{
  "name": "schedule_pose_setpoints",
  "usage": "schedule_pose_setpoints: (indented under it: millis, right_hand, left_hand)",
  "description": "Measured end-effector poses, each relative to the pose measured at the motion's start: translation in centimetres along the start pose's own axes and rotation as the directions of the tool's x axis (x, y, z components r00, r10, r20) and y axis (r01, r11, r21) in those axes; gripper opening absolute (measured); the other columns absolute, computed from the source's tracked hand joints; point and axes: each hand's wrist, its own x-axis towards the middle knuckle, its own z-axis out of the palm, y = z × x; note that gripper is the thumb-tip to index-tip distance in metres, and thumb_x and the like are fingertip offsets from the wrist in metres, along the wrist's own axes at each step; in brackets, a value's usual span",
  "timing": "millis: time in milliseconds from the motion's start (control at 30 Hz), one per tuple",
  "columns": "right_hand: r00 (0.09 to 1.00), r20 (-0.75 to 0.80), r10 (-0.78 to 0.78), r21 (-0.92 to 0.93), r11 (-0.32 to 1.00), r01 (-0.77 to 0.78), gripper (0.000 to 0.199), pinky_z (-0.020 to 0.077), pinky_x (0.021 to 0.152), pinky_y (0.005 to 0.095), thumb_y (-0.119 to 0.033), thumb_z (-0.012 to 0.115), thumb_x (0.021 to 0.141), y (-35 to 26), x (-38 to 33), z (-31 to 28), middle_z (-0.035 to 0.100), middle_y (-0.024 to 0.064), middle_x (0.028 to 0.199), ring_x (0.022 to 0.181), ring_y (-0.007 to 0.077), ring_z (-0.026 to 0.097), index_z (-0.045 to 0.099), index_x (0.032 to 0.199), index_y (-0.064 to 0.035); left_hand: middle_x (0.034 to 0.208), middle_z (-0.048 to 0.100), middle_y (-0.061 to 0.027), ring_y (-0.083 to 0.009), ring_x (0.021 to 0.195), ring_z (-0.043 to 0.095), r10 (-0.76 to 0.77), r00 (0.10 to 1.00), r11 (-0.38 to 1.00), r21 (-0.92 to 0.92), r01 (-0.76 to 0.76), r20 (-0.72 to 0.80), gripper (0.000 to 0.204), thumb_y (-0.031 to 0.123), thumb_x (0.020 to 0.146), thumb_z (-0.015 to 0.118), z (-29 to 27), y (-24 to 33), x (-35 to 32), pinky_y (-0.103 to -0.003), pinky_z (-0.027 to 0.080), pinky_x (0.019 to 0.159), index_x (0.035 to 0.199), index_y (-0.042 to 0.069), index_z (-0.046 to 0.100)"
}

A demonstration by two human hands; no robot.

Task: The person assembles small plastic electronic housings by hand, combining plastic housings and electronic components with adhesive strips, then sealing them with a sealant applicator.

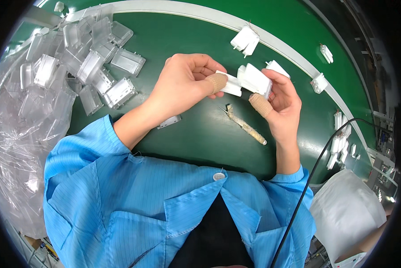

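My left hand (187,85) pinches a narrow white plastic piece (231,85) between its tape-wrapped thumb and fingers. In my right hand (278,100), whose thumb is also wrapped in tan tape, is a wider white plastic part (255,80) with a clear edge on its lower right. The two pieces are held end to end above the green table, very close together; whether they touch I cannot tell. Below them lies a pointed tool (245,126) with a thin metal tip and a tan wrapped handle. A small clear piece (169,122) lies partly under my left forearm.
Clear plastic cases (128,61) are heaped at the left, beside a large clear bag (22,147). White parts (245,41) lie at the far edge, with several more (339,145) at the right. A black cable (314,167) crosses the right side near a white bag (350,210).
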Motion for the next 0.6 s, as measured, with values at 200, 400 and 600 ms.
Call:
schedule_pose_setpoints:
  millis: [200, 400, 600]
  right_hand:
    - [0.996, -0.047, -0.073, -0.168, 0.984, 0.064, 0.048, 0.0483, 0.087, 0.0298, 0.004, 0.072, 0.072, 0.03, 0.28, 0.15, 0.057, 0.0092, 0.113, 0.102, 0.0173, 0.058, 0.054, 0.117, 0.0013]
    - [0.993, -0.087, -0.077, -0.244, 0.968, 0.054, 0.047, 0.0497, 0.085, 0.0287, 0.002, 0.073, 0.072, -0.19, -0.11, 0.14, 0.058, 0.0091, 0.112, 0.099, 0.0171, 0.059, 0.057, 0.116, -0.0004]
    - [0.993, -0.086, -0.077, -0.120, 0.991, 0.067, 0.043, 0.0483, 0.086, 0.0269, 0.000, 0.071, 0.076, 0.09, -0.10, -0.48, 0.058, 0.0077, 0.112, 0.099, 0.0161, 0.059, 0.056, 0.117, 0.0006]
  left_hand:
    - [0.083, 0.068, -0.0129, -0.0143, 0.074, 0.067, 0.045, 0.999, 0.999, 0.018, -0.044, -0.019, 0.020, 0.009, 0.082, 0.063, -0.21, -0.10, -0.01, -0.024, 0.053, 0.065, 0.095, -0.007, 0.064]
    - [0.085, 0.069, -0.0132, -0.0148, 0.077, 0.068, 0.107, 0.994, 0.993, 0.044, -0.105, -0.033, 0.020, 0.007, 0.084, 0.063, 0.23, -0.46, -0.49, -0.023, 0.053, 0.067, 0.098, -0.007, 0.063]
    - [0.088, 0.068, -0.0141, -0.0155, 0.078, 0.067, 0.099, 0.995, 0.995, -0.022, -0.100, -0.016, 0.019, 0.005, 0.084, 0.062, 0.01, -0.46, 0.02, -0.024, 0.054, 0.068, 0.099, -0.007, 0.062]
